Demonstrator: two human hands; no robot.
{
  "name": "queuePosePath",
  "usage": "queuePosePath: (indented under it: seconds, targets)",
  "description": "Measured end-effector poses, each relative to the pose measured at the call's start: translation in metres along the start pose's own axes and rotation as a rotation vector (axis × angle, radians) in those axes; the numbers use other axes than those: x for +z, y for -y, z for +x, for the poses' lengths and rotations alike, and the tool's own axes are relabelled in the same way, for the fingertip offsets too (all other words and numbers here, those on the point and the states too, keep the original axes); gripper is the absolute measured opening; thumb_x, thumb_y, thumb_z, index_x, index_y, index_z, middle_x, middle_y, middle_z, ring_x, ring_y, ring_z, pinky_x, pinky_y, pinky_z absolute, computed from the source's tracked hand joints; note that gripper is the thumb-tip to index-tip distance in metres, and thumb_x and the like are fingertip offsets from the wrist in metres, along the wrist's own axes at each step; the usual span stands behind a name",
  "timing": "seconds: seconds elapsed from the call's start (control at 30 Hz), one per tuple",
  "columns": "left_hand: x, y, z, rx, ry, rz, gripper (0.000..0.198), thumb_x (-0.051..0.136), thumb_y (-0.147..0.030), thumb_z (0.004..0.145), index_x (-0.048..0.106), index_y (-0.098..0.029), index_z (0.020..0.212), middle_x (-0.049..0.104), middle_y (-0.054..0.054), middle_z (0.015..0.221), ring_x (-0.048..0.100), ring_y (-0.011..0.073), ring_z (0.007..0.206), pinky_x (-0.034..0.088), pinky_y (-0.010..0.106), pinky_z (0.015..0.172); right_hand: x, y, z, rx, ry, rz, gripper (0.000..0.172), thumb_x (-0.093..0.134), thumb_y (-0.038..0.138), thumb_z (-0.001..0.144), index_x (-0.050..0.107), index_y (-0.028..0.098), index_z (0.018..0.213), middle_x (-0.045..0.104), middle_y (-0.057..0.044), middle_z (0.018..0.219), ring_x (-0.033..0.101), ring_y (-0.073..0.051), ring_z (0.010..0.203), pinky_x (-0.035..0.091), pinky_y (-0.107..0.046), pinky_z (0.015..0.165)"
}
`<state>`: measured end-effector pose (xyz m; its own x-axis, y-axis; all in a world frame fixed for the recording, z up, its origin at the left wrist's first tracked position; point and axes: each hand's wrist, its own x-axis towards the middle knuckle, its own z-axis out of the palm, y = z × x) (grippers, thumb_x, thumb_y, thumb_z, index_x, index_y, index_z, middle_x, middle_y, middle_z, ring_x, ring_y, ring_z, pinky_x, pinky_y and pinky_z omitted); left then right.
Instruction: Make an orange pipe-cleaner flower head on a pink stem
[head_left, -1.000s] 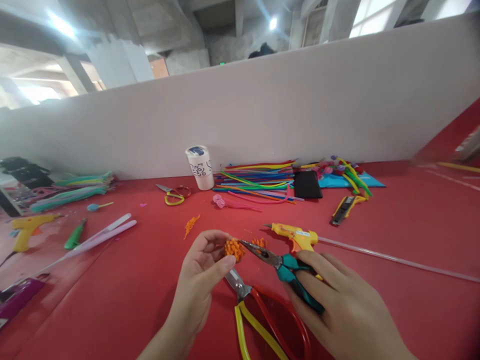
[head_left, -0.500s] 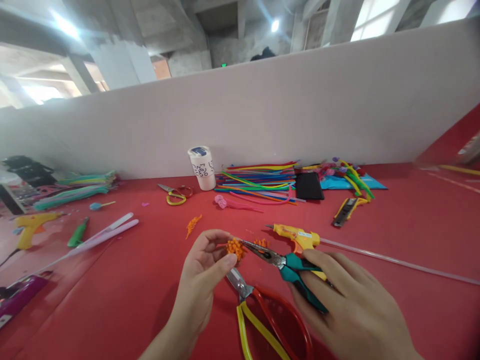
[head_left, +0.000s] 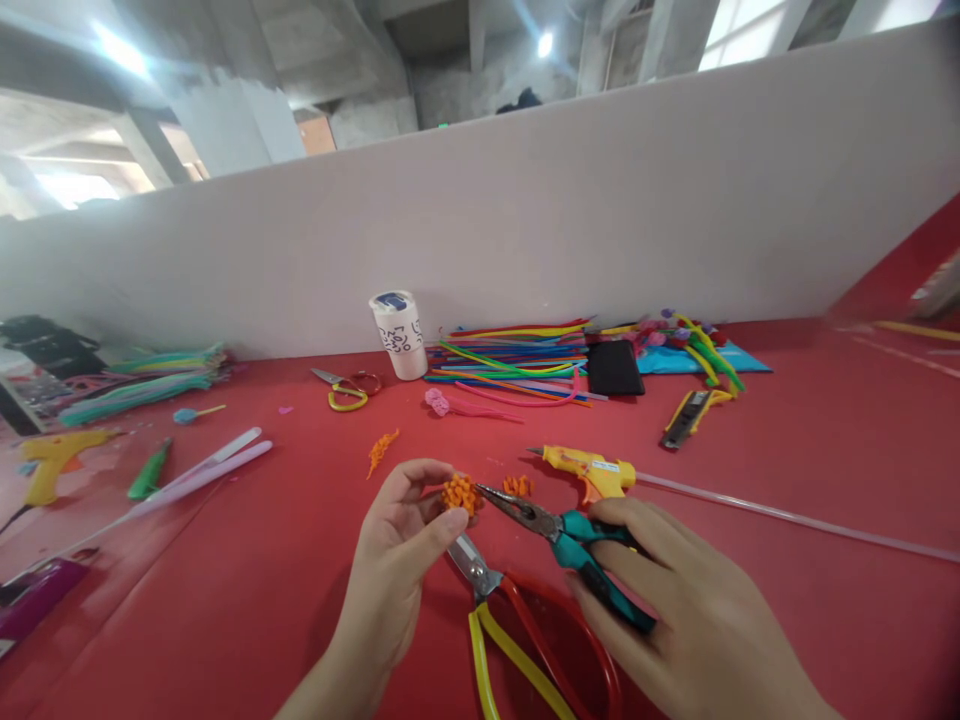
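Observation:
Between the thumb and fingers of my left hand (head_left: pixel 397 540) is a small orange curled cluster (head_left: pixel 460 494), which looks made of pipe cleaner. My right hand (head_left: pixel 690 600) is wrapped round the teal handles of needle-nose pliers (head_left: pixel 555 528). Their narrow tips reach the right side of the cluster; whether they grip it I cannot tell. Beneath the hands lies a pair of scissors (head_left: pixel 480 575) with red and yellow handles. Another orange curled piece (head_left: pixel 517 486) rests just behind the pliers, and a longer orange piece (head_left: pixel 382 452) lies beyond my left hand.
A yellow glue gun (head_left: pixel 589 468) with a long glue stick lies behind my right hand. Farther back stand a white cup (head_left: pixel 401 338), coloured pipe cleaners (head_left: pixel 517 355), small scissors (head_left: pixel 345 390) and a utility knife (head_left: pixel 688 418). A second glue gun (head_left: pixel 56 465) is at left.
The plier tips have drawn slightly away from the middle of the orange cluster to its right edge. The whole view has shifted a little; both hands keep their holds.

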<state>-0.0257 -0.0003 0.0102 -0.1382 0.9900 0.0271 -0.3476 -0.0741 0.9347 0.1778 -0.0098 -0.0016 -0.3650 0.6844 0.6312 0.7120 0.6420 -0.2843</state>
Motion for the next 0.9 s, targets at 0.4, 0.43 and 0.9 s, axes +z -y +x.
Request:
queuePosePath:
  seconds: [0.4,0.43,0.9]
  targets:
    - [0.0004,-0.0001,-0.0007,0.000,0.008,0.028,0.024,0.073,-0.016,0.065,0.063,-0.018,0.087,0.064,0.002,0.085,0.061,0.0118,0.075,0.049,0.022,0.069,0.0033,0.0000,0.0006,-0.036,-0.003,-0.054,0.024,0.044,0.018,0.087,0.064,0.020,0.073,0.061,-0.007,0.083,0.058,-0.018,0.072,0.046,-0.029,0.061]
    - [0.0005,0.0000,-0.0008,0.001,0.010,0.030,0.024,0.073,-0.016,0.065,0.063,-0.018,0.087,0.064,0.002,0.085,0.061,0.0119,0.075,0.049,0.022,0.069,0.0039,0.0001,0.0003,-0.048,-0.011,-0.086,0.025,0.043,0.017,0.087,0.064,0.019,0.072,0.061,-0.007,0.082,0.057,-0.019,0.072,0.045,-0.030,0.060]
    - [0.0025,-0.0023,-0.0031,-0.019,0.000,0.007,0.021,0.071,-0.016,0.068,0.061,-0.018,0.086,0.064,0.000,0.082,0.062,0.0116,0.072,0.051,0.022,0.066,0.0015,0.0044,-0.0050,-0.256,-0.081,-0.482,0.036,0.037,0.018,0.091,0.068,0.020,0.072,0.067,-0.008,0.091,0.051,-0.023,0.075,0.035,-0.035,0.062]
